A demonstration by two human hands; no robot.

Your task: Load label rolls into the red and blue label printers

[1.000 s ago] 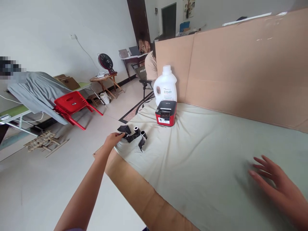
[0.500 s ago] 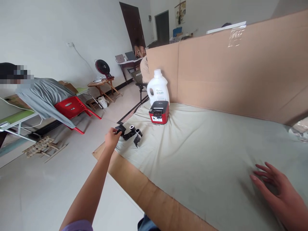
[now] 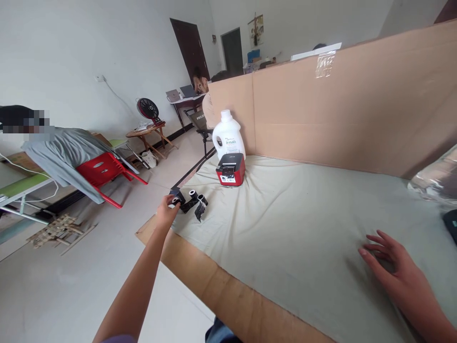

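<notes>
At the far left corner of the cloth-covered table, my left hand [image 3: 167, 210] has its fingers closed round a small black roll [image 3: 175, 201] with a pale core. Right behind it is a dark box-like piece [image 3: 177, 192], partly hidden by the fingers. Two more black ribbon rolls lie beside the hand: one with a white core [image 3: 193, 194], the other [image 3: 202, 199] with a loose crumpled strip hanging forward. Over the cloth on the right, my right hand [image 3: 396, 267] is open and empty, fingers loosely curved.
A red and black label printer [image 3: 240, 172] stands before a white jug [image 3: 228, 136]. A cardboard wall [image 3: 321, 119] borders the cloth [image 3: 293, 224]. A plastic-wrapped thing [image 3: 437, 176] and a dark object [image 3: 452, 224] are at right. A person in grey [image 3: 71, 147] sits at left.
The view has turned slightly right, bringing a dark object in at the right edge. The roll's pale core now shows between my left fingers. My right hand stays open above the cloth.
</notes>
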